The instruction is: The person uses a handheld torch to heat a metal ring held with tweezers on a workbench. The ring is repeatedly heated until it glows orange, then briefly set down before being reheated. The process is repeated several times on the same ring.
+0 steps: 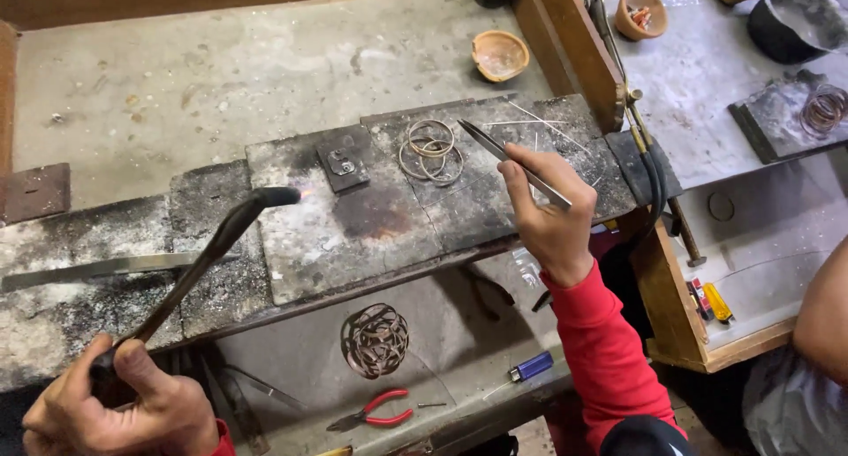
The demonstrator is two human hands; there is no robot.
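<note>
Left hand (115,412): we find it at the lower left, fingers wrapped tight round the handle of a torch (208,262).
Torch: we note the dark tube running up and right from that hand; its nozzle carries a small orange flame above the slabs (353,226).
Slabs: scorched grey blocks laid along the desk (177,76) edge; a flat metal strip (97,266) lies on the left ones.
Plate (343,160): small dark square on the slabs, right of the flame, apart from it.
Rings (431,149): several thin wire hoops, overlapping, lying on the slabs between plate and tweezers.
Tweezers (512,163): we see the tips just beside the rings; whether they touch a hoop we cannot tell.
Right hand (549,207): red-sleeved, fingers pinched shut on the tweezers.
Lower shelf: a bundle of hoops (374,339), red pliers (375,412) and a blue lighter (531,366).
Bowl (499,54): clay, on the desk behind the slabs.
Far right: another person's arm (826,306) at the frame edge.
</note>
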